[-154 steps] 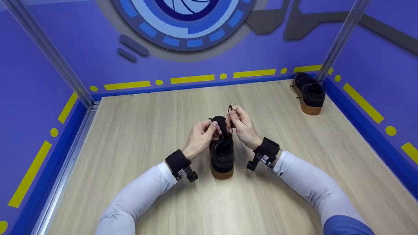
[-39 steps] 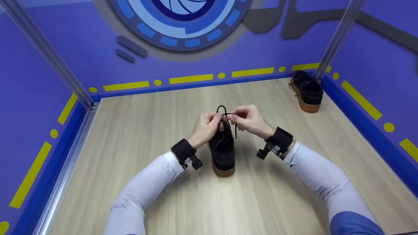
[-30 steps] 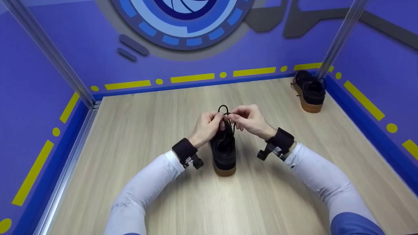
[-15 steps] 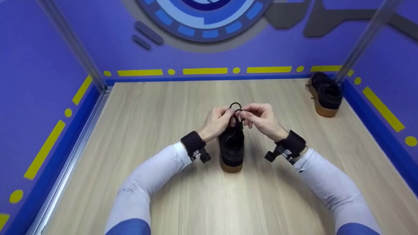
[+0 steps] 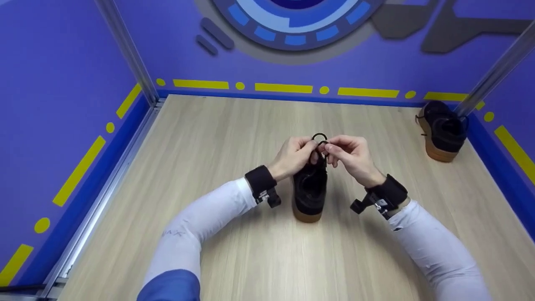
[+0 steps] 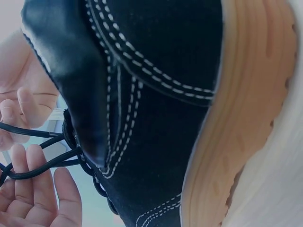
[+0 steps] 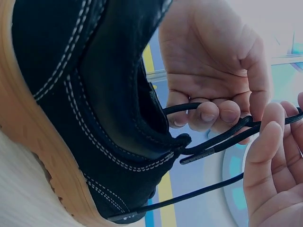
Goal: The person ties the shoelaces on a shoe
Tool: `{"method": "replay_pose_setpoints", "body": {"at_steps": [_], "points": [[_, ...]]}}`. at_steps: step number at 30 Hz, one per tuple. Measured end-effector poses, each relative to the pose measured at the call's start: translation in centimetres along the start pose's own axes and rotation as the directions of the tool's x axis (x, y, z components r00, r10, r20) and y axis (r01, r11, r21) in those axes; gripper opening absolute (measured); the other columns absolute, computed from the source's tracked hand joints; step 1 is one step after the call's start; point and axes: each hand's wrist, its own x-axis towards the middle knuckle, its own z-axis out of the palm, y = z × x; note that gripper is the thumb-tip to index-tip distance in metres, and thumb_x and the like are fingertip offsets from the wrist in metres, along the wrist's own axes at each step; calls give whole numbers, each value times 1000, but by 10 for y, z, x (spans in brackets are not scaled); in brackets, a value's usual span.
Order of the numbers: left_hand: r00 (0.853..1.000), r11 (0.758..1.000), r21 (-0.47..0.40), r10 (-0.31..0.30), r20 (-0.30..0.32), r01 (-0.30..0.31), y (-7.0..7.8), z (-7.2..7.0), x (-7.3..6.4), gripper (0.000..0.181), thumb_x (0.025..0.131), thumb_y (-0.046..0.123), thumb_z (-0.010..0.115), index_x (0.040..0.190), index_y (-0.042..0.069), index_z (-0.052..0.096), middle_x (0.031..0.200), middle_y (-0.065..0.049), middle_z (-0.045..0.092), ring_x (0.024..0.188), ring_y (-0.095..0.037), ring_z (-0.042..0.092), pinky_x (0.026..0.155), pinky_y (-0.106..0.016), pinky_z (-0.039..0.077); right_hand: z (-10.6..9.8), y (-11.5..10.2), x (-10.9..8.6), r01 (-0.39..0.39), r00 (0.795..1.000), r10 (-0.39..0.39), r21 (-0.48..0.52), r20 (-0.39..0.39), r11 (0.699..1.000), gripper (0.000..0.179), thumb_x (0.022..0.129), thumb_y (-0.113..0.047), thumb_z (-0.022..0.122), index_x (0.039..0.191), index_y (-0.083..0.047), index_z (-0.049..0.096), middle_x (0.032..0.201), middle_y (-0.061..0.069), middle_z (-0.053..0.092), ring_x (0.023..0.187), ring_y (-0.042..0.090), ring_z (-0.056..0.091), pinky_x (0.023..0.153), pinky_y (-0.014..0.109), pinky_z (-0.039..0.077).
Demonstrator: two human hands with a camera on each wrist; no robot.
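Lace [image 7: 203,190] that ran straight toward the right hand [image 5: 353,156] a second earlier had curved into a small arc within the standing loop [image 5: 319,134]. Right thumb and fingertips pinched that strand; just to the left, the left hand [image 5: 292,156] pinched the loop's base. The step looked like forming a bow, the next move seeming to call for tucking the strand through without slackening the left pinch. Beneath stood the black shoe [image 5: 309,194], mid-table [image 5: 250,259], heel near, toe far; another shoe [image 5: 445,129] sat far right.
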Motion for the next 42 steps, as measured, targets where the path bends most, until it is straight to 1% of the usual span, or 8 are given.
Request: {"method": "replay_pose_setpoints", "body": {"at_steps": [17, 25, 30, 34, 36, 38, 40, 42], "points": [[1000, 1000, -10, -10, -6, 9, -3, 0, -5, 36, 114, 18, 54, 87, 6, 75, 69, 6, 67, 65, -8, 63, 63, -21, 49, 6, 2, -2, 0, 1000, 0, 26, -15, 1000, 18, 104, 12, 61, 107, 28, 67, 87, 1, 81, 62, 7, 70, 53, 18, 54], [1000, 997, 70, 12, -11, -11, -3, -3, -4, 37, 114, 20, 55, 85, 9, 75, 68, 8, 66, 64, -6, 60, 64, -20, 47, 5, 5, -3, 95, 995, -95, 1, 11, 995, 13, 98, 19, 67, 105, 29, 68, 91, -4, 81, 68, 8, 74, 57, 18, 55], [999, 998, 59, 33, -31, -31, 1, -8, 0, 37, 113, 21, 56, 84, 8, 75, 68, 1, 68, 64, -8, 58, 64, -21, 45, 4, 5, 6, 189, 981, -180, -151, 70, 970, 10, 92, 19, 75, 102, 20, 77, 94, -5, 77, 76, 2, 72, 64, 15, 59], [998, 998, 50, 31, -48, -28, 2, -10, -1, 36, 112, 20, 57, 84, 7, 76, 73, -12, 70, 65, -11, 59, 63, -20, 46, 2, 7, 7, 208, 976, -177, -307, 127, 929, 10, 89, 13, 82, 98, 9, 84, 95, 1, 77, 80, -1, 71, 66, 14, 61], [999, 999, 40, 21, -41, -19, 1, -10, -1, 36, 112, 19, 56, 85, 7, 76, 73, -12, 70, 66, -11, 60, 63, -20, 47, 0, 9, 4, 182, 979, -144, -315, 141, 931, 10, 91, 12, 81, 100, 10, 84, 96, 4, 76, 80, 0, 71, 64, 14, 60], [1000, 1000, 19, 3, -27, -2, 0, -8, -2, 35, 112, 17, 56, 86, 8, 76, 72, -4, 70, 67, -10, 61, 64, -20, 48, -3, 10, 1, 118, 988, -86, -272, 128, 955, 12, 96, 12, 73, 103, 15, 81, 96, 4, 77, 77, 3, 72, 61, 16, 59], [1000, 1000, 1, -19, -16, 19, -1, -6, -3, 34, 112, 16, 56, 86, 9, 75, 71, 4, 69, 67, -8, 63, 64, -19, 50, -6, 11, -1, 15, 997, 1, -202, 77, 979, 20, 101, 9, 61, 107, 20, 77, 94, 2, 80, 72, 5, 73, 57, 18, 58], [999, 999, -10, -31, -14, 31, -1, -4, -3, 33, 112, 15, 56, 86, 10, 75, 70, 8, 69, 66, -7, 64, 64, -19, 51, -10, 12, 0, -100, 995, 103, -147, 12, 984, 27, 105, 5, 54, 110, 24, 73, 91, -2, 81, 67, 7, 74, 54, 19, 57]]}}
